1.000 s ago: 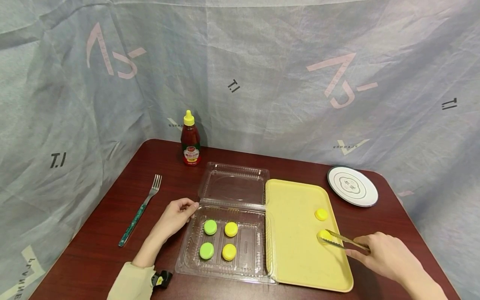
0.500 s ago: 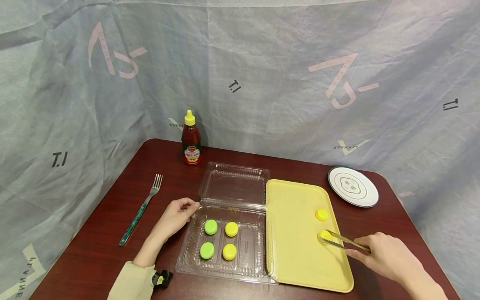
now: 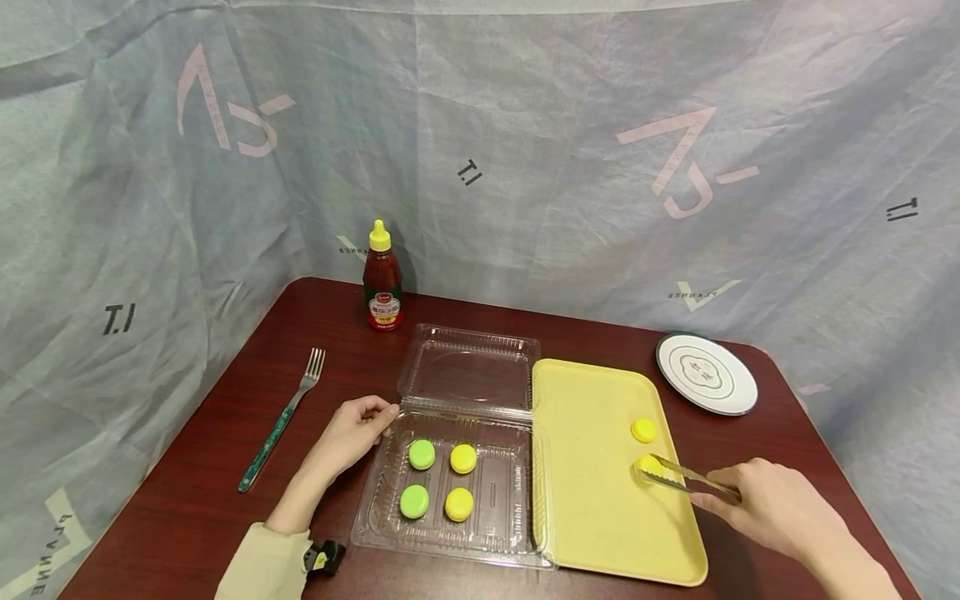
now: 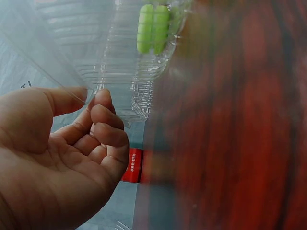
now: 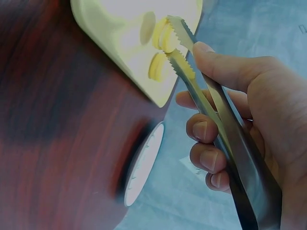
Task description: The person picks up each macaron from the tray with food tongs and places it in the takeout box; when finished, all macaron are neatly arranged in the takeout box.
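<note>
My left hand pinches the left rim of an open clear plastic clamshell box between thumb and fingertips, as the left wrist view shows. Two green macarons and two yellow macarons sit in the box's base. With my right hand I grip metal tongs with toothed tips. Those tips lie on either side of a yellow macaron on the yellow tray. Just behind it on the tray is another yellow macaron.
The box's lid lies folded back behind its base, and the box's right edge overlaps the tray. A white plate stands at the back right. At the left are a green-handled fork and a ketchup bottle.
My right hand has shifted very slightly and the tongs have turned a little at the yellow macaron. The left hand keeps its place at the box's rim.
</note>
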A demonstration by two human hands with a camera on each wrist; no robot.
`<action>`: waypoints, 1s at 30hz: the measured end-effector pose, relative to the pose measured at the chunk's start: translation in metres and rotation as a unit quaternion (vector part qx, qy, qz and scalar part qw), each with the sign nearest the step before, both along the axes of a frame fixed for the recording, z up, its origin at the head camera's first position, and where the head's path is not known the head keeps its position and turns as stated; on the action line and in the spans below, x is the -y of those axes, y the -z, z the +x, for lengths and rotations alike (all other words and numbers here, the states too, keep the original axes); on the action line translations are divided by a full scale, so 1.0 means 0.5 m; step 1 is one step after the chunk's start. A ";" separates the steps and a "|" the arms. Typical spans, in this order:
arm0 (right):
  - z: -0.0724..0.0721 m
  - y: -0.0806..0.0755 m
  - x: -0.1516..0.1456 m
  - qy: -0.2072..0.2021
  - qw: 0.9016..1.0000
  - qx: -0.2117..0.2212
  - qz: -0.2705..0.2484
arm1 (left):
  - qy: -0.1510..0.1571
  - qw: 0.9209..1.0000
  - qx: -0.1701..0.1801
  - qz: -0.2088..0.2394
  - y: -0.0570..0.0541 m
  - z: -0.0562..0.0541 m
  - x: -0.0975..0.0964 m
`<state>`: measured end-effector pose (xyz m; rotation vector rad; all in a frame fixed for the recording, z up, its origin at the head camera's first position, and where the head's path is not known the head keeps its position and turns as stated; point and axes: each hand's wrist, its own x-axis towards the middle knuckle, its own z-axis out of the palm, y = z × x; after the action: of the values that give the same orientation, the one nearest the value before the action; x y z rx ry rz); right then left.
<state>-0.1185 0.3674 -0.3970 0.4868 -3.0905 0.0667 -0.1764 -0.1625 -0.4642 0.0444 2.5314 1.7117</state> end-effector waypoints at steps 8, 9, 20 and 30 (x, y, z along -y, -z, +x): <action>-0.009 -0.030 0.017 -0.014 1.000 -0.004 -0.002 | -0.002 1.000 0.003 -0.002 -0.003 0.001 -0.001; -0.011 -0.034 0.019 -0.017 1.000 -0.007 -0.003 | -0.002 1.000 0.003 -0.002 -0.004 0.001 -0.001; -0.022 -0.067 0.059 -0.066 0.997 -0.040 0.007 | -0.001 1.000 0.001 -0.004 -0.004 0.001 -0.003; -0.034 -0.102 0.116 -0.103 0.993 -0.064 0.015 | -0.002 1.000 0.003 -0.006 -0.005 0.001 -0.003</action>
<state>-0.1353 0.3095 -0.3461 0.7761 -2.9104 -0.0084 -0.1756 -0.1609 -0.4615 0.0332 2.5395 1.6946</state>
